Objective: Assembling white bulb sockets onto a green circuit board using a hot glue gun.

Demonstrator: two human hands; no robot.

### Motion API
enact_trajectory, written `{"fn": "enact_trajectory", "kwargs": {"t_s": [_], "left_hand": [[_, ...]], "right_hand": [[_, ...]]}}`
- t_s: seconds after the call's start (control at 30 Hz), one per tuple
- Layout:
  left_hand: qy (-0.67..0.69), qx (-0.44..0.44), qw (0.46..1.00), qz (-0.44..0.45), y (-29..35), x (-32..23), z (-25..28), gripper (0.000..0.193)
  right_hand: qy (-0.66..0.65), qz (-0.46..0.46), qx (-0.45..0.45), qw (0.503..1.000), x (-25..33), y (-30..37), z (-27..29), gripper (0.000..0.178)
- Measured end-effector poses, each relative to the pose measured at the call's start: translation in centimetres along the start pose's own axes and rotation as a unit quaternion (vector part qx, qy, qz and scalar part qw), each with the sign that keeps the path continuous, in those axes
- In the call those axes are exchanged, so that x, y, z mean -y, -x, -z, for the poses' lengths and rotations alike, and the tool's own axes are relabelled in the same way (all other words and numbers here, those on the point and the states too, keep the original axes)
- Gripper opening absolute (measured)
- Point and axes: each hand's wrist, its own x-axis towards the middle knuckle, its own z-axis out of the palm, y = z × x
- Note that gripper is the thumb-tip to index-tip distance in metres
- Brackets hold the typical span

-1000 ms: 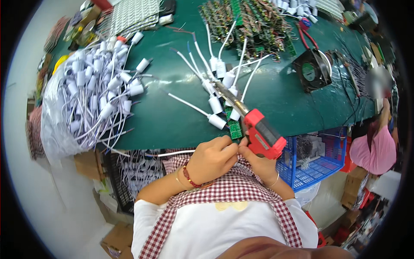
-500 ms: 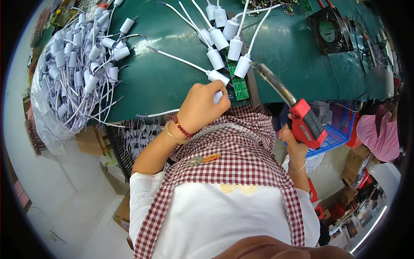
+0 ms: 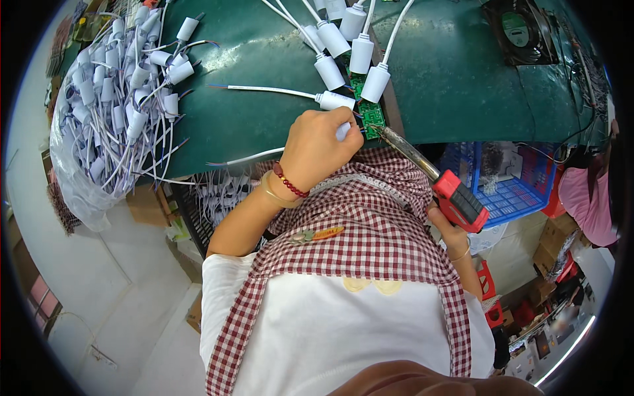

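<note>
One grip, the right hand (image 3: pixel 446 224) right of centre, is wrapped around a red-and-black soldering iron (image 3: pixel 462 201), its tip at the near end of a green circuit board (image 3: pixel 372 117) on the table (image 3: pixel 254 122). Mid-frame, I have the left hand (image 3: pixel 321 142) grasping a white socket (image 3: pixel 343 131) just beside that board. Farther off I see wired sockets (image 3: pixel 376 83) at top centre, a heap of similar ones (image 3: pixel 136 86) upper left, and a black fan (image 3: pixel 522 30) upper right.

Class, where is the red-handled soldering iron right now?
In the head view, the soldering iron is right of centre in the right hand, its tip at the green circuit board's near end.
</note>
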Motion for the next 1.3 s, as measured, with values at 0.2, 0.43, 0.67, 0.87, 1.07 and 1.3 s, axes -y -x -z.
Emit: {"fn": "enact_trajectory", "kwargs": {"t_s": [0.2, 0.43, 0.67, 0.87, 1.07, 1.3], "left_hand": [[-0.001, 0.003, 1.000, -0.001, 0.1, 0.1, -0.2, 0.011], [0.003, 0.000, 1.000, -0.012, 0.2, 0.0, -0.2, 0.011], [-0.009, 0.000, 1.000, -0.015, 0.2, 0.1, -0.2, 0.010], [-0.024, 0.003, 1.000, -0.019, 0.2, -0.1, -0.3, 0.010], [-0.025, 0.013, 0.999, -0.015, 0.0, 0.0, -0.1, 0.010], [-0.040, 0.005, 0.999, -0.018, 0.1, -0.1, -0.2, 0.009]], "right_hand": [[0.024, 0.007, 0.001, 1.000, -0.4, -0.1, -0.4, 0.016], [0.033, -0.009, -0.006, 0.999, -1.2, 0.3, -0.4, 0.016], [0.111, 0.045, 0.003, 0.993, -2.3, 0.6, -0.2, 0.018], [0.184, 0.150, 0.009, 0.971, 0.8, -1.0, -0.8, 0.022], [0.106, 0.079, -0.017, 0.991, -1.2, 0.6, -0.5, 0.022], [0.165, 0.153, 0.021, 0.974, 0.2, -0.9, -0.7, 0.019]]}}
